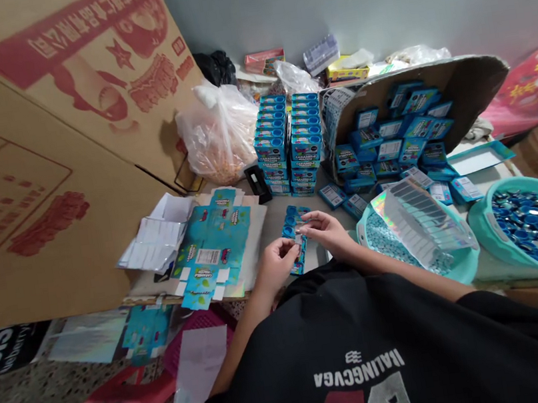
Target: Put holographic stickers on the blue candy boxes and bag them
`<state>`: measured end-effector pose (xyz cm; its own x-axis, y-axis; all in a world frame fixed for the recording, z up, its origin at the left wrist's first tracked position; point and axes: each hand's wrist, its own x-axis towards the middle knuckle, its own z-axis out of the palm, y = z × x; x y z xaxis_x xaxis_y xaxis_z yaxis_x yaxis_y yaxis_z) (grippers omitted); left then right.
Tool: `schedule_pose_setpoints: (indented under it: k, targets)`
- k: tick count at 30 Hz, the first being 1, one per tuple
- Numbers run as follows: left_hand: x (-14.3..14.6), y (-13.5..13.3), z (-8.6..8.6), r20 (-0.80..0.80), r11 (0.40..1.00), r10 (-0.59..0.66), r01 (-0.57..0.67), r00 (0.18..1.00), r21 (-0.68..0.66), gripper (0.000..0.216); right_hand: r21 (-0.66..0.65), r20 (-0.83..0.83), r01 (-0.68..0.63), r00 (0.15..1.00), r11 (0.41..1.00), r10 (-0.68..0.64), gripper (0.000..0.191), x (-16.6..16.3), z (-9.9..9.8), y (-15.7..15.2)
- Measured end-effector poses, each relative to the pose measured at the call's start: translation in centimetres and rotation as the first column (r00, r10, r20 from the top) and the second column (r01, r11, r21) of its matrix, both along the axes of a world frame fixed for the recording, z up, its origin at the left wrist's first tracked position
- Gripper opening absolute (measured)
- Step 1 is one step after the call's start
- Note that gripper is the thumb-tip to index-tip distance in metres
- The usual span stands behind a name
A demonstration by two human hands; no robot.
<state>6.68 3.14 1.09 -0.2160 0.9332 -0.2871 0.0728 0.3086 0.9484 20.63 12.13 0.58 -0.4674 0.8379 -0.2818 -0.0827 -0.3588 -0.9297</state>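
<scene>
My left hand point(274, 264) and my right hand point(322, 230) meet over the low table, both with fingers pinched on a small blue printed carton point(296, 231) that lies between them. The carton is narrow, with round blue marks on its face. A small shiny strip shows between the fingertips; I cannot make out what it is. To the left of my hands lies a pile of flat unfolded blue cartons point(211, 247).
Two stacks of finished blue boxes point(291, 144) stand behind. A tipped cardboard tray point(464, 85) holds several loose boxes. A sheet of holographic stickers point(420, 216) rests over a teal basin point(455, 264); another basin point(532, 236) holds blue sweets. A large cardboard box point(40, 161) rises left.
</scene>
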Motion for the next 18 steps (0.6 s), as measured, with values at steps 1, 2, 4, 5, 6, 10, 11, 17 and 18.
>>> schedule_pose_setpoints:
  k: [1,2,4,5,6,10,11,17,18]
  targets:
    - [-0.3,0.0,0.1,-0.055,1.0,-0.022,0.022,0.998,-0.005,0.023,-0.014,0.027,-0.019,0.999,1.0,0.02,0.052,0.0,0.0,0.0]
    - [-0.7,0.0,0.2,-0.115,0.998,-0.056,0.055,0.992,-0.01,0.021,-0.03,0.06,-0.05,0.997,0.998,0.052,0.052,0.0,0.0,0.0]
    - [-1.5,-0.1,0.5,-0.225,0.989,-0.15,0.148,0.963,-0.026,0.016,-0.082,0.133,-0.12,0.983,0.989,0.13,0.048,0.1,0.0,0.1]
    - [-1.8,-0.1,0.7,-0.267,0.98,-0.197,0.195,0.944,-0.033,0.015,-0.119,0.171,-0.15,0.971,0.981,0.169,0.045,0.1,-0.1,0.1]
    - [-2.1,-0.1,0.9,-0.293,0.971,-0.235,0.235,0.927,-0.038,0.014,-0.16,0.211,-0.176,0.955,0.971,0.208,0.043,0.1,-0.1,0.2]
    - [-2.9,-0.3,1.3,-0.313,0.963,-0.265,0.266,0.912,-0.041,0.017,-0.277,0.311,-0.221,0.9,0.935,0.305,0.042,0.2,-0.6,0.4]
    - [-3.0,-0.3,1.3,-0.311,0.964,-0.264,0.264,0.913,-0.045,0.018,-0.292,0.282,-0.231,0.907,0.928,0.314,0.042,0.2,-0.7,0.3]
    - [-3.3,-0.5,-0.1,-0.301,0.939,-0.344,0.333,0.889,-0.091,0.024,-0.189,0.059,-0.355,0.927,0.916,0.371,0.048,-0.1,-1.6,-0.3]
    - [-3.4,-0.5,-0.3,-0.306,0.934,-0.356,0.347,0.883,-0.088,0.025,-0.149,0.079,-0.373,0.919,0.916,0.387,0.05,-0.2,-1.8,-0.3]
